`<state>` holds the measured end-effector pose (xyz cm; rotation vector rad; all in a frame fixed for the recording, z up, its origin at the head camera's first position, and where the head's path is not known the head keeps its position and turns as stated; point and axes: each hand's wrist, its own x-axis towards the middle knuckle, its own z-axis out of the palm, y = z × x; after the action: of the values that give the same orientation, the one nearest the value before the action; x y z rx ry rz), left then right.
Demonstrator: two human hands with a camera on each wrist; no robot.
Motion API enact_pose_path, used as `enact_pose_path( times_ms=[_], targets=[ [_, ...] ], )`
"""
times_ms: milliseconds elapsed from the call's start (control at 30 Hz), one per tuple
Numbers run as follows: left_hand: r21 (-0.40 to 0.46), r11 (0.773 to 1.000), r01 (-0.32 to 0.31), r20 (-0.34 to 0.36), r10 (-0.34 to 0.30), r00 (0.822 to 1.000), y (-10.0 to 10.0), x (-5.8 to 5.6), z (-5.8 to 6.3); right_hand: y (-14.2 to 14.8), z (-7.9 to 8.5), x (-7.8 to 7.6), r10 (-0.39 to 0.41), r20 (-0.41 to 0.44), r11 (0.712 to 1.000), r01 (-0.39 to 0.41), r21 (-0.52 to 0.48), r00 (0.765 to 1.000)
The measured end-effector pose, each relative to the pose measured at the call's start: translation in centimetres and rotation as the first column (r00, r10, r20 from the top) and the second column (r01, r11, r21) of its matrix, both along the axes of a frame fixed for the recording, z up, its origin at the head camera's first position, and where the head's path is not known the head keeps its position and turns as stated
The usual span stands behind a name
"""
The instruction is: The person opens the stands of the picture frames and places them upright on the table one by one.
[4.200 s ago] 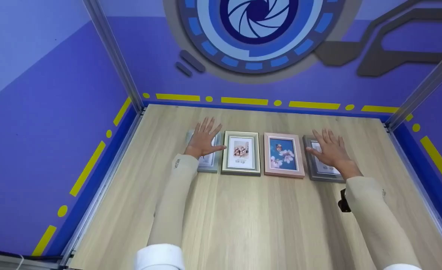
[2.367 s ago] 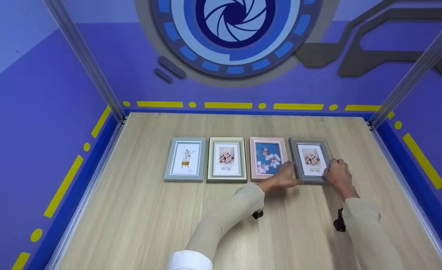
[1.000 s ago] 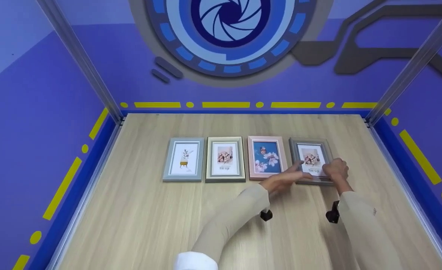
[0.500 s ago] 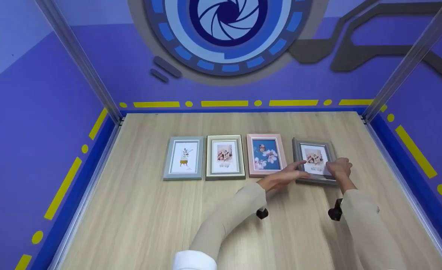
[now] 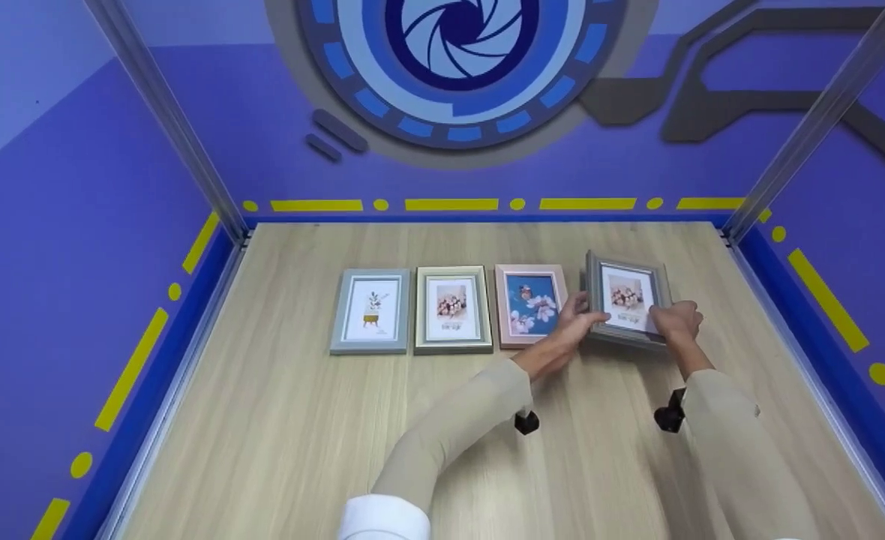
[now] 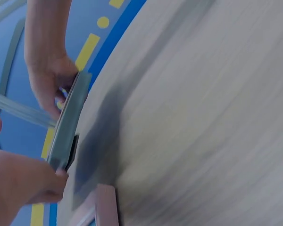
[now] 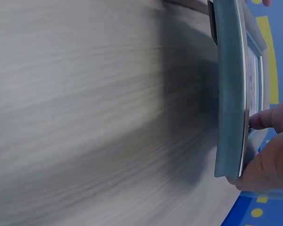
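Left hand (image 5: 567, 330) and right hand (image 5: 679, 321): you pinch gray picture frame (image 5: 626, 298) by opposite long sides | right of pink picture frame (image 5: 526, 304), left hand nearer

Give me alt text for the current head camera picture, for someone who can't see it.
A person's left hand and right hand hold a gray picture frame above a wooden table. To its left, a pale blue frame, a gold frame and a pink frame lie flat in a row; a purple-blue wall stands behind.
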<state>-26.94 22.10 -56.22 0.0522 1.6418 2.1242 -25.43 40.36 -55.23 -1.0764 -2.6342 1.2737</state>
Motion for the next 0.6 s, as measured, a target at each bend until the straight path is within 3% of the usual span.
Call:
enact_pose_path(
  times_ms=[133,233,400,600],
  targets=[
    [-0.005,0.995,-0.097,0.056,0.097,0.994,-0.7,0.3,0.9,-1.0,0.6,-0.6,0.028,-0.06,1.0,-0.028,0.003,0.998],
    [-0.002,0.991,-0.135,0.065,0.135,0.989,-1.9,0.3,1.2,-2.0,1.1,-1.0,0.046,-0.106,0.999,-0.046,0.004,0.993],
    [0.025,0.988,-0.155,0.021,0.155,0.988,-4.5,-0.2,1.8,-4.0,1.7,-1.8,0.082,-0.135,0.996,-0.085,-0.012,0.987],
    [0.098,0.983,-0.156,0.059,0.151,0.987,-8.1,0.1,2.4,-6.6,1.3,-3.0,0.105,-0.139,0.985,-0.122,-0.119,0.985]
  ],
)
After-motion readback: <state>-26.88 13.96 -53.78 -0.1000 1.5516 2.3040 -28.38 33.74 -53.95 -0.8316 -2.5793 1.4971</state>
